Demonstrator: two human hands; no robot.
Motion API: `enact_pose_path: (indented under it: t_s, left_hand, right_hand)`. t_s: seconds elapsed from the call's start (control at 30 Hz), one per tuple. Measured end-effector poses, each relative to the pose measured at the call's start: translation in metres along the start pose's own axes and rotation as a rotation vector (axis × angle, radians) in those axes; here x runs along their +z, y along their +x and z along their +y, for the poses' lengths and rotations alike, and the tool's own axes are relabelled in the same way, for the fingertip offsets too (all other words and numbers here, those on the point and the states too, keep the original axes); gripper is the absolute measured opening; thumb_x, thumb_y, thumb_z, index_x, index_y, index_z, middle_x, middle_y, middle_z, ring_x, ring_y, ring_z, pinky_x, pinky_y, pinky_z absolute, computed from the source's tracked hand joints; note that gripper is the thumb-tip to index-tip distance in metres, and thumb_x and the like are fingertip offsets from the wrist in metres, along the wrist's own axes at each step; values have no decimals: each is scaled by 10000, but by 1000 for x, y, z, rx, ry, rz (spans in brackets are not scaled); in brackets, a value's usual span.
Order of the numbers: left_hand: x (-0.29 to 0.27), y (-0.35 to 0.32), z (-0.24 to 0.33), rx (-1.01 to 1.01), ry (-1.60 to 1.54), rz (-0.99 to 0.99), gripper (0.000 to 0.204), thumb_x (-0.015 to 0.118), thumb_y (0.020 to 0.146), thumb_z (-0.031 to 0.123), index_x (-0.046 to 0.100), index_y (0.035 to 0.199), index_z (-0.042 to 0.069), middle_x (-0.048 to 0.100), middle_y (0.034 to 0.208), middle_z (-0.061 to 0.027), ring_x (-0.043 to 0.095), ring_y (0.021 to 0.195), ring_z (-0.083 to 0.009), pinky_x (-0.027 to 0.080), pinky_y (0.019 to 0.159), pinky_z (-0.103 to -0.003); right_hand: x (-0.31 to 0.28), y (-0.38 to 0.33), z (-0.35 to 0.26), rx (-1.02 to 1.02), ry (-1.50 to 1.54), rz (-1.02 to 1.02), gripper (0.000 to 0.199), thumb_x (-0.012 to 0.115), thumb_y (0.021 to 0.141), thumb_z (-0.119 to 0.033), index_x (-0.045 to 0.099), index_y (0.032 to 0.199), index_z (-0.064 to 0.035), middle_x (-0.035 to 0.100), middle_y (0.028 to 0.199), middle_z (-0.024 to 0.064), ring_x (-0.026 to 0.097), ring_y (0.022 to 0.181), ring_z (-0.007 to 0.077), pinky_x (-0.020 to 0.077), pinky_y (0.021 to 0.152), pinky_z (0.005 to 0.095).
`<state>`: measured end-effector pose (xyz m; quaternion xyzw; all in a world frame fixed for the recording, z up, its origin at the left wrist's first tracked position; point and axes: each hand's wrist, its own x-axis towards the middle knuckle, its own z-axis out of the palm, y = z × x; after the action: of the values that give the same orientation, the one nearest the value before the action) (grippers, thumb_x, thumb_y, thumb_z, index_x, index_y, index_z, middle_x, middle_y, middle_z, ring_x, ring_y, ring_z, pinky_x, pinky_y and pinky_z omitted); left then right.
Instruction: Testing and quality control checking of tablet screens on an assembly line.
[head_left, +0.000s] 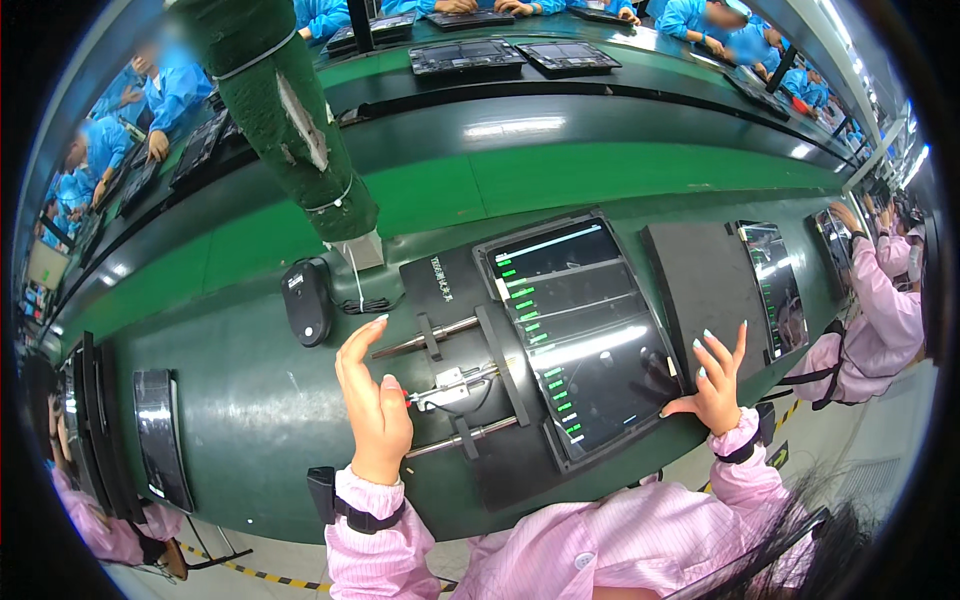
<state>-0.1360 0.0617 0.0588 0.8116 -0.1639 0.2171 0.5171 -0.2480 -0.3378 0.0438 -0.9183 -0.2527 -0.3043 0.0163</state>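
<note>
In front of me a black test fixture lies on the green bench. Two metal rods and a toggle clamp with a red tip are mounted on its left part. Set in its right part is a tablet, its screen lit with a column of green marks. My left hand is raised beside the clamp, fingers stretched up, its thumb close to the red tip; whether it touches cannot be made out. My right hand has its fingers spread, with the thumb near the tablet's lower right edge. Neither hand holds anything.
A black mouse with a bundled cable lies beyond the fixture, near a green post. Rightward are a dark flat plate and a second lit tablet. Another tablet lies left. Co-workers sit at both sides and across the far line.
</note>
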Motion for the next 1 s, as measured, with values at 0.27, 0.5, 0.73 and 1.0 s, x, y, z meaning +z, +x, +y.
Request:
enact_pose_path:
  t_s: [0.27,0.5,0.73,1.0]
  left_hand:
    - [4,0,6,-27,-56,-44,464,370,776,116,373,1214,-39,418,1240,-200,375,1177,-323,256,1021,-398]
    - [22,5,21,6,169,-157,480,360,814,129,317,1268,-20,323,1339,-188,312,1239,-317,222,1037,-398]
    - [33,9,27,11,283,-242,530,464,737,62,348,1245,-36,314,1338,-200,303,1218,-352,205,1024,-442]
    - [39,8,29,106,544,-356,527,479,734,75,383,1244,-13,310,1348,-204,298,1244,-347,195,1030,-451]
  right_hand:
    - [-6,18,-3,216,142,-189,1155,689,505,-571,170,1369,-7,505,1233,136,533,1064,300,65,1038,623]
    - [-10,20,0,177,165,-306,1010,683,535,-566,353,1258,58,603,1077,87,566,993,235,74,1053,601]
    - [-7,17,4,186,207,-328,1092,659,548,-596,233,1339,24,607,1088,102,559,1035,252,73,1065,583]
    - [-8,21,1,213,250,-289,945,705,539,-548,420,1214,49,605,1045,111,573,986,239,118,1051,588]
